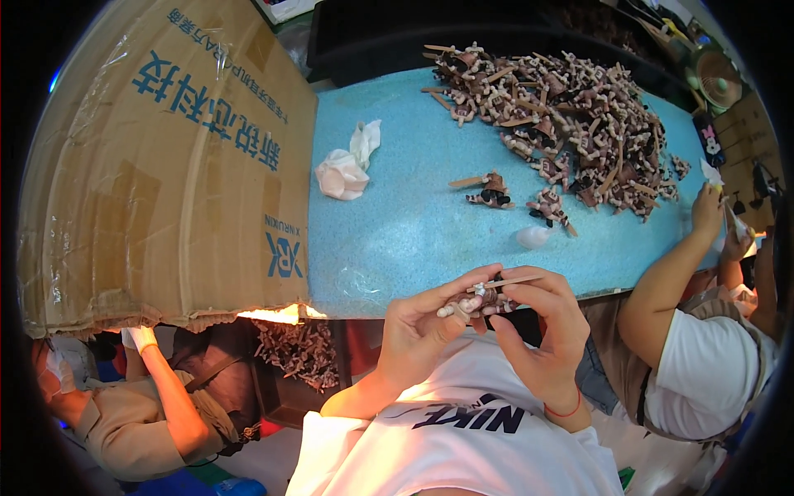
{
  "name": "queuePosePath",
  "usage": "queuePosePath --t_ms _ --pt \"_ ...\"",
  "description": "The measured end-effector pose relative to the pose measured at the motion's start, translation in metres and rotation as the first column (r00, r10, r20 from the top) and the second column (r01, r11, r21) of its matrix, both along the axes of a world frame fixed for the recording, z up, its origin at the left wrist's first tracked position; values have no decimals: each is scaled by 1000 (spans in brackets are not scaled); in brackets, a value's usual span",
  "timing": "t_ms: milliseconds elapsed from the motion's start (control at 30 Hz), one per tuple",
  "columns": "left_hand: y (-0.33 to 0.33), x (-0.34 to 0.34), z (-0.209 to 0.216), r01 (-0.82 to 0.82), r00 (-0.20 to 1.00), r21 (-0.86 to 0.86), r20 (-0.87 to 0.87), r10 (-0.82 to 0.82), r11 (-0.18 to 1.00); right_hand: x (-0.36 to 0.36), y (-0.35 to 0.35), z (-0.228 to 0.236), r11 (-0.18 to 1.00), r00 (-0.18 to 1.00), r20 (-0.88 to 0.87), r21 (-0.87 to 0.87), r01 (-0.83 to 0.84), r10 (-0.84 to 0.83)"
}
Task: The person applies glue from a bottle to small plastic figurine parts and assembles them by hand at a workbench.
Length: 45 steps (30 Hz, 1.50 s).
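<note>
Just past the near edge of the blue tabletop (389, 248), both my hands are closed on one small toy figurine (470, 307). It is pinkish-white and brown with dark parts, and a thin tan strip sticks out at its right. My left hand (419, 331) pinches the pale left end between thumb and fingers. With its fingers around the strip and the dark end, my right hand (552, 318) grips the other side. Two similar loose figurines, one brown and black (494, 192) and one paler (549, 204), lie beyond my hands. Near them is a small white rounded object (533, 238).
A large heap of figurines (579, 124) covers the far right. Crumpled white tissue (343, 172) lies left, beside a tall cardboard box (165, 174). Dark bins (397, 41) line the back. People work at right (662, 273) and left (157, 413); a tray of figurines (302, 355) stands lower left.
</note>
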State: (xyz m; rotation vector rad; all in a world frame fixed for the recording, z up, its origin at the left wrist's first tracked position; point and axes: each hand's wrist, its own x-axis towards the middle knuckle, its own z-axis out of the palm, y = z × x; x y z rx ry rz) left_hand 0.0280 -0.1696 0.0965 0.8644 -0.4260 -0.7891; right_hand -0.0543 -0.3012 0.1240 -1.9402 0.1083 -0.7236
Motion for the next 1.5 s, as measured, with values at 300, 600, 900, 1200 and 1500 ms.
queuePosePath --t_ms 300,600,900,1200,1500 --pt "1 -4 2 -303 782 75 589 203 950 -4 1 2 917 981 -40 364 -160 187" --pt "0 -2 7 -416 564 50 797 215 908 2 0 -3 929 981 -15 324 -179 195" --pt "-1 0 10 -472 432 16 876 216 882 12 -1 -17 869 943 209 374 -323 260" --pt "-3 -1 20 -489 442 50 875 198 871 14 0 -24 835 937 280 448 -320 209" --pt "-7 -7 30 -556 352 105 928 119 825 15 -1 -29 760 918 346 541 -362 191"
